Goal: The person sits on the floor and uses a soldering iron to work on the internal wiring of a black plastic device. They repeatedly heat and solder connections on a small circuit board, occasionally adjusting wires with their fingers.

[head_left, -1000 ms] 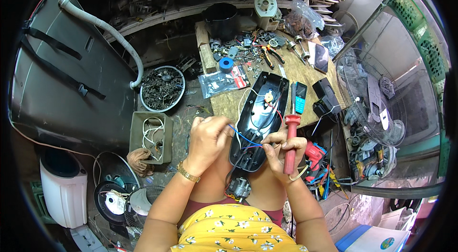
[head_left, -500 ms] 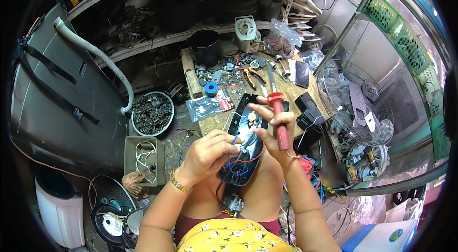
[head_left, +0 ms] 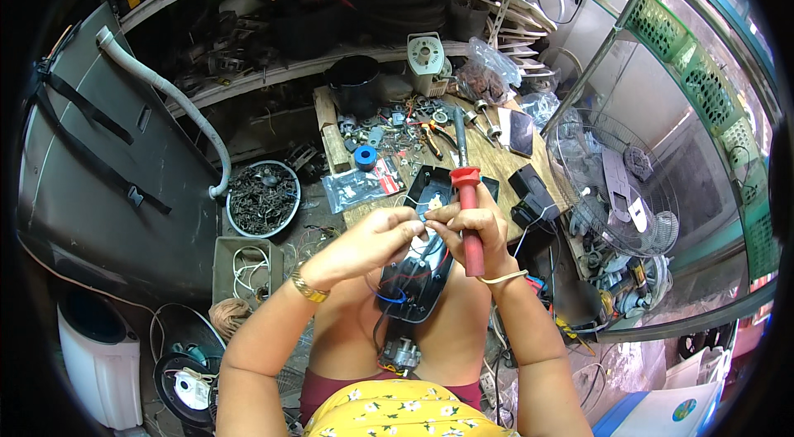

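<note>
Knees and a yellow flowered garment [head_left: 397, 416] fill the lower edge, with a small metal motor part [head_left: 403, 352] dangling between the legs. Above it hangs a black plastic housing [head_left: 418, 280], open side up, trailing red and blue wires [head_left: 389, 295]. The left hand [head_left: 376, 238], with a gold bracelet at the wrist, is pinched shut on a thin wire end just over the housing. The right hand [head_left: 475, 226] meets it fingertip to fingertip, also closed, and grips a red-handled soldering iron [head_left: 469, 218] upright in its palm, tip pointing away. A rubber band circles that wrist. Both hands hover directly above the housing, partly hiding its upper half.

Beyond them the wooden counter [head_left: 496, 164] carries a blue tape roll [head_left: 365, 157], a clear packet [head_left: 356, 187], pliers [head_left: 438, 135], scattered screws and a black adapter [head_left: 533, 189]. Left of the counter, on the floor, sits a round bowl of scrap metal [head_left: 262, 199]. A fan grille [head_left: 616, 189] stands to the right.
</note>
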`<state>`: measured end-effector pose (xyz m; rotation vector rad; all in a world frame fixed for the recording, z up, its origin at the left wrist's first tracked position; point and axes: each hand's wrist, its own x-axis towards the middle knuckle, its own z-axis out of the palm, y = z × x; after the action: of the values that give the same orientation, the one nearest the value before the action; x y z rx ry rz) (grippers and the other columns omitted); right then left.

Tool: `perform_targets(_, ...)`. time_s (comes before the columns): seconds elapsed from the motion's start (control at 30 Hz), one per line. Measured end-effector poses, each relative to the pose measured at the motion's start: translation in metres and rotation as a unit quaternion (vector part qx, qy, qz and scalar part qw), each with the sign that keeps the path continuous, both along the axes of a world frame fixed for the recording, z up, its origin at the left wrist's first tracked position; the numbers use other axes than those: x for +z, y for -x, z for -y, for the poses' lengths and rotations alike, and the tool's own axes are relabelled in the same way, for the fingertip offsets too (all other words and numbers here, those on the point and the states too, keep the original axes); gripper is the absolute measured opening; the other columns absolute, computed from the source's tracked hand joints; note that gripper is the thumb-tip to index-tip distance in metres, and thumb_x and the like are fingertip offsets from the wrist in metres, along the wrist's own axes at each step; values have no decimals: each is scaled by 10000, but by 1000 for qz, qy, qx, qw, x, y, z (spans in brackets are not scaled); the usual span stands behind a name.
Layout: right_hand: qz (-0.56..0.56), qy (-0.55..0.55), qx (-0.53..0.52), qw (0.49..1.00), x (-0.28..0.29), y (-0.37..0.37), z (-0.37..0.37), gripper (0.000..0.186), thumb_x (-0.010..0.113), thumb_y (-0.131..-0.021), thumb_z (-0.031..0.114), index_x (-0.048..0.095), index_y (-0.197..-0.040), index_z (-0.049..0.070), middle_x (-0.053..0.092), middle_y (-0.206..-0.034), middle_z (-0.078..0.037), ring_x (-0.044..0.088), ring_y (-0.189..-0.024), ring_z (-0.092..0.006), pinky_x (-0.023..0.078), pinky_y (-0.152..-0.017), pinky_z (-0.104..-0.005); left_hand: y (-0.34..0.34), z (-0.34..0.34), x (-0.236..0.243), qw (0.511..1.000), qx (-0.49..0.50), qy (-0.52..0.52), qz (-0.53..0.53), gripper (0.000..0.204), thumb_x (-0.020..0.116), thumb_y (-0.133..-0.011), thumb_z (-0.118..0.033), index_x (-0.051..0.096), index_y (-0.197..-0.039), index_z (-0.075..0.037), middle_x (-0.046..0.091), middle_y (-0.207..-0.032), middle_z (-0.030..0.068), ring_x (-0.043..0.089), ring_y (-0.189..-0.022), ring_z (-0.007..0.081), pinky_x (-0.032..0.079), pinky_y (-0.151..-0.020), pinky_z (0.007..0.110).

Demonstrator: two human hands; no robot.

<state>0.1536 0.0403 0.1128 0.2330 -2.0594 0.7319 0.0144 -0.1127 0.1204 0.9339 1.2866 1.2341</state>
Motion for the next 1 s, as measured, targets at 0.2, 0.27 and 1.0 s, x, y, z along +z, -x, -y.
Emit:
perform_targets(0.2, -6, 105, -13, 994, -3, -7, -15, 533, 801, -730, -27, 367, -994, 134, 732, -934, -113, 642, -891, -224, 487, -859, -370, -6, -3, 5, 980, 113, -119, -115, 268, 524, -1010, -253, 641, -880, -50, 435, -647, -87, 360, -579, 16, 299, -529, 193)
perform_targets(0.27, -11, 38, -33, 999, 6, -5, -10, 529, 788, -779, 35, 322, -998, 159, 730, -989, -142, 632, -954, -243, 441, -899, -410, -4, -1, 3, 984, 107, -113, -90, 270, 527, -1009, -255, 646, -884, -47, 437, -650, -88, 357, -585, 17, 301, -538, 195)
perform_targets(1.0, 48, 123, -18, 991, -10, -5, -3, 524, 774, -770, -25, 337, -1010, 136, 733, -896, -123, 666, -822, -190, 442, -919, -372, -8, -7, 9, 956, 143, -92, -237, 127, 632, -933, -125, 616, -886, -8, 575, -744, -42, 501, -643, 29, 428, -585, 203)
